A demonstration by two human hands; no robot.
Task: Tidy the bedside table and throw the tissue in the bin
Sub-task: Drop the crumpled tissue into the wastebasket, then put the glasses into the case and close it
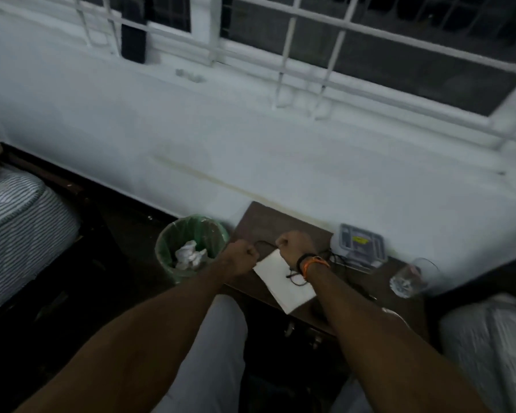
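Lower centre of the frame: both forearms reach forward over the bedside table (283,225), a dark brown wooden top set against the white wall. The left hand (242,252) is closed into a fist at the table's left edge. The right hand (292,245) is likewise closed, just to its right, with dark and orange bands at the wrist. A thin black cable (262,243) arcs between the two fists; my judgement is that both hands pinch it in order to coil or straighten it, though blur prevents confirming the exact contact.

Below the hands lies a white notebook (283,281), flat, rectangular, matte, turned at an angle and overhanging the near edge slightly. More of the dark cable loops across it near the right wrist.

Right of the hands, a grey ridged box-shaped device (361,244) sits by the wall, apparently parked clear of the working area. Further right, a clear drinking glass (408,278) stands near the table's end; smooth and light, it could tip if knocked.

Left of the table, on the floor and just beside it, stands the bin (191,242), round, lined with a translucent green bag. The tissue (189,255), crumpled and white, lies inside it, so that part appears done; tidying remains.
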